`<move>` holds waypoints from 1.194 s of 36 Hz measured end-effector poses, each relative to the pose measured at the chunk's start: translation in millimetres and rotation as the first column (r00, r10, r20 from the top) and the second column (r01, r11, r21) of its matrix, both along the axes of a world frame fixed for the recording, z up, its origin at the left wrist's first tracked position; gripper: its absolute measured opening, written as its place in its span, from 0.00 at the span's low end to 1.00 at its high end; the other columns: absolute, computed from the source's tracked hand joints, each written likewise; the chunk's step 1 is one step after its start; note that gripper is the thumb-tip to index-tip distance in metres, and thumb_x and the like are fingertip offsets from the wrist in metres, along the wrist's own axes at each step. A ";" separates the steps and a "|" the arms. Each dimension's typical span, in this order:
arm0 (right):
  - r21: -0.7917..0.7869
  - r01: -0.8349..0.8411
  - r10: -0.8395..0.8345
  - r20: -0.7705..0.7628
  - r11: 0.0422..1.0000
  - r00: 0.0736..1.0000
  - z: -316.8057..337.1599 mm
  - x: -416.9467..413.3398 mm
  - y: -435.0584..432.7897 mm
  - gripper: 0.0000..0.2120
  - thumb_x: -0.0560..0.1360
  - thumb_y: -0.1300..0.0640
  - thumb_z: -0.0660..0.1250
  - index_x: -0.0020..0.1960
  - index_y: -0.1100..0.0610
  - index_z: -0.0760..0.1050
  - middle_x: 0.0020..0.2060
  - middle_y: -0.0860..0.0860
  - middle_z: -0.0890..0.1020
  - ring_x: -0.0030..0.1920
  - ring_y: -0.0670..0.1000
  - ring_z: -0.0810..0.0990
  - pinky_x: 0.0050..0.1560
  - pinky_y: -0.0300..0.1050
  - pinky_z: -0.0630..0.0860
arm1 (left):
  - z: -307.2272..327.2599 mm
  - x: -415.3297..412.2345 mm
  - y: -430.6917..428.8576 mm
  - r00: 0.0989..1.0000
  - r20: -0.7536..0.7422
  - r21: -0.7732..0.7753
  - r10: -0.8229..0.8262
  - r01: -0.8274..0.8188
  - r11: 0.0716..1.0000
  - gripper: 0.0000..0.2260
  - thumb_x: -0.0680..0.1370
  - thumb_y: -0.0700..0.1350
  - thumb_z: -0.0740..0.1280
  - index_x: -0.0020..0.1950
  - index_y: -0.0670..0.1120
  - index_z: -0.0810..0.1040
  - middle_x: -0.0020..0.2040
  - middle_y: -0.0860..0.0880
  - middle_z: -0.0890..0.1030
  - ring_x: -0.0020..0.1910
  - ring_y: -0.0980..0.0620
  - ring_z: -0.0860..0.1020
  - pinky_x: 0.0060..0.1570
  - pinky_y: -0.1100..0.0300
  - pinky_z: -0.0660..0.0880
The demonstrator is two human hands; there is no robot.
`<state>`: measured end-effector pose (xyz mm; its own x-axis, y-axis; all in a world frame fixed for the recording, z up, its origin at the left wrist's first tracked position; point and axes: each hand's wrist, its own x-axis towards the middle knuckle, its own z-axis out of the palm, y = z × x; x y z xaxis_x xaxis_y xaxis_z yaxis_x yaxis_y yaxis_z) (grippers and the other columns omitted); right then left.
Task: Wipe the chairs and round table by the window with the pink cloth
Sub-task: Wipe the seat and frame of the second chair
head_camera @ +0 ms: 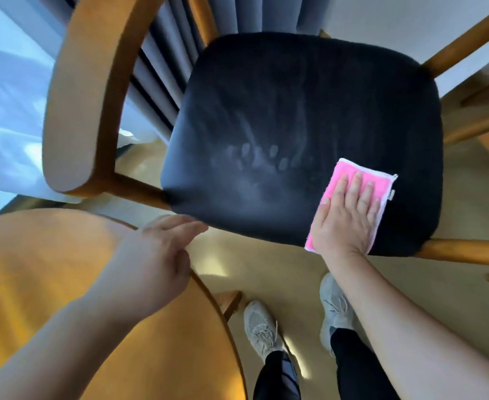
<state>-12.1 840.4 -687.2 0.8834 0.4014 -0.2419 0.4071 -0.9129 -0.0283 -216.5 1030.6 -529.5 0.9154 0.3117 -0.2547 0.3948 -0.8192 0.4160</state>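
The seat-wiping step was in hand. The right hand (345, 217) lay flat, fingers straight, pressing the pink cloth (366, 174) onto the near right part of the armchair's dark seat cushion (280, 111). The left hand (162, 249), blurred, hung above the round table (49, 269) edge by the cushion's near left corner, fingers loosely extended, holding nothing. Pale smudges (254, 160) marked the cushion centre. The next move probably called for sweeping the cloth leftward across them under even pressure.
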 end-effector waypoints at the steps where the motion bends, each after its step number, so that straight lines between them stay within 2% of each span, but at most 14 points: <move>1: -0.012 -0.033 0.033 -0.016 0.999 0.999 1.5 -1.9 7.4 0.31 0.79 0.48 0.39 0.79 0.59 0.46 0.79 0.57 0.47 0.78 0.60 0.44 0.77 0.57 0.38 | 0.2 -3.5 -0.1 1.000 0.008 0.010 0.016 -0.016 1.000 0.20 0.71 0.39 0.56 0.58 0.44 0.80 0.55 0.48 0.81 0.54 0.50 0.79 0.51 0.64 0.73; 3: -0.029 -0.106 0.105 -0.038 0.994 0.994 2.5 -6.6 25.7 0.30 0.80 0.49 0.38 0.79 0.59 0.42 0.79 0.56 0.44 0.78 0.60 0.41 0.77 0.57 0.38 | 1.8 -9.2 -0.1 0.998 0.025 0.020 0.060 -0.061 0.998 0.21 0.68 0.35 0.59 0.57 0.43 0.81 0.54 0.48 0.82 0.54 0.50 0.79 0.51 0.65 0.71; 7: -0.023 -0.134 0.132 -0.055 0.991 0.990 4.2 -11.7 53.4 0.30 0.81 0.49 0.43 0.80 0.59 0.44 0.79 0.56 0.44 0.78 0.60 0.41 0.77 0.58 0.40 | 5.3 -18.7 2.1 0.989 0.070 0.053 0.133 -0.137 0.989 0.21 0.65 0.33 0.59 0.54 0.43 0.82 0.51 0.49 0.82 0.51 0.51 0.79 0.51 0.64 0.71; 12: -0.028 -0.187 0.185 -0.057 0.982 0.981 4.7 -14.3 64.5 0.30 0.80 0.49 0.40 0.80 0.59 0.44 0.79 0.56 0.45 0.78 0.60 0.42 0.77 0.58 0.41 | 3.2 -32.6 7.1 0.981 0.097 0.040 0.169 -0.173 0.984 0.23 0.67 0.38 0.53 0.54 0.44 0.82 0.51 0.51 0.82 0.51 0.55 0.76 0.49 0.66 0.71; 17: 0.045 -0.385 0.387 -0.080 0.922 0.918 10.2 -28.0 113.9 0.29 0.81 0.49 0.41 0.79 0.59 0.42 0.79 0.56 0.45 0.78 0.60 0.41 0.77 0.58 0.39 | 0.1 -38.3 6.8 0.969 0.096 0.049 0.226 -0.232 0.972 0.22 0.65 0.33 0.58 0.54 0.44 0.82 0.51 0.51 0.82 0.51 0.56 0.75 0.51 0.71 0.66; 20: 0.071 -0.499 0.503 -0.056 0.864 0.862 6.7 -42.9 146.1 0.29 0.81 0.50 0.42 0.79 0.59 0.42 0.79 0.57 0.47 0.78 0.61 0.42 0.77 0.59 0.40 | -3.5 -41.6 10.1 0.968 0.086 0.066 0.236 -0.242 0.968 0.22 0.65 0.33 0.59 0.55 0.44 0.82 0.51 0.50 0.82 0.52 0.55 0.75 0.52 0.68 0.68; 24: 0.049 -0.548 0.550 -0.040 0.835 0.834 4.8 -47.9 155.8 0.30 0.81 0.49 0.42 0.80 0.59 0.43 0.79 0.57 0.48 0.78 0.61 0.44 0.77 0.60 0.43 | -5.8 -47.2 16.1 0.963 0.068 0.079 0.261 -0.266 0.961 0.22 0.66 0.34 0.59 0.56 0.44 0.81 0.52 0.49 0.82 0.52 0.51 0.78 0.52 0.63 0.71; 28: 0.089 -0.757 0.762 -0.044 0.648 0.646 6.7 -75.7 164.0 0.30 0.82 0.48 0.42 0.79 0.60 0.40 0.79 0.58 0.46 0.78 0.62 0.41 0.76 0.61 0.42 | -6.9 -49.6 16.8 0.956 0.051 0.097 0.288 -0.292 0.951 0.22 0.66 0.36 0.59 0.56 0.44 0.81 0.51 0.49 0.82 0.52 0.52 0.78 0.52 0.65 0.69; 34: 0.040 -0.859 0.859 -0.087 0.510 0.505 13.2 -84.8 162.9 0.34 0.82 0.50 0.51 0.78 0.59 0.36 0.79 0.58 0.41 0.78 0.62 0.38 0.77 0.58 0.39 | -3.9 -48.2 16.5 0.939 0.040 0.117 0.342 -0.345 0.931 0.21 0.67 0.35 0.60 0.57 0.45 0.81 0.52 0.49 0.82 0.52 0.50 0.79 0.51 0.64 0.70; 36: 0.074 -0.891 0.892 -0.107 0.448 0.440 16.1 -77.7 153.7 0.37 0.80 0.54 0.58 0.79 0.59 0.40 0.79 0.57 0.44 0.78 0.60 0.41 0.77 0.56 0.40 | -2.3 -48.9 15.1 0.931 0.033 0.122 0.363 -0.364 0.923 0.21 0.68 0.33 0.62 0.57 0.45 0.81 0.52 0.49 0.82 0.53 0.50 0.79 0.51 0.64 0.70; 38: 0.149 -0.887 0.898 -0.130 0.437 0.421 21.9 -74.0 141.7 0.35 0.74 0.60 0.67 0.78 0.60 0.57 0.76 0.58 0.60 0.76 0.62 0.58 0.75 0.56 0.55 | 1.0 -48.7 12.9 0.920 0.036 0.121 0.390 -0.391 0.912 0.21 0.67 0.32 0.63 0.57 0.45 0.81 0.52 0.50 0.82 0.52 0.50 0.79 0.50 0.63 0.71; 40: 0.217 -0.863 0.889 -0.077 0.457 0.452 21.8 -66.1 127.6 0.27 0.62 0.67 0.75 0.61 0.59 0.77 0.58 0.57 0.79 0.58 0.63 0.77 0.60 0.55 0.74 | 8.5 -46.7 8.4 0.913 0.034 0.116 0.407 -0.408 0.905 0.21 0.67 0.33 0.61 0.56 0.46 0.81 0.52 0.50 0.82 0.51 0.50 0.79 0.48 0.63 0.71; 41: 0.234 -0.853 0.884 -0.085 0.466 0.459 29.0 -61.0 121.5 0.25 0.58 0.70 0.75 0.54 0.58 0.79 0.51 0.54 0.80 0.51 0.61 0.78 0.55 0.53 0.76 | 14.1 -45.1 5.1 0.909 0.032 0.111 0.415 -0.416 0.903 0.21 0.67 0.34 0.61 0.56 0.46 0.81 0.51 0.51 0.82 0.51 0.50 0.79 0.47 0.64 0.71; 43: 0.218 -0.832 0.857 -0.209 0.510 0.471 50.2 -50.2 111.9 0.28 0.58 0.72 0.68 0.55 0.52 0.75 0.50 0.46 0.76 0.53 0.57 0.74 0.52 0.45 0.73 | 27.4 -41.8 -2.7 0.898 0.025 0.096 0.439 -0.439 0.893 0.20 0.68 0.32 0.62 0.56 0.47 0.81 0.51 0.51 0.82 0.51 0.51 0.79 0.46 0.65 0.71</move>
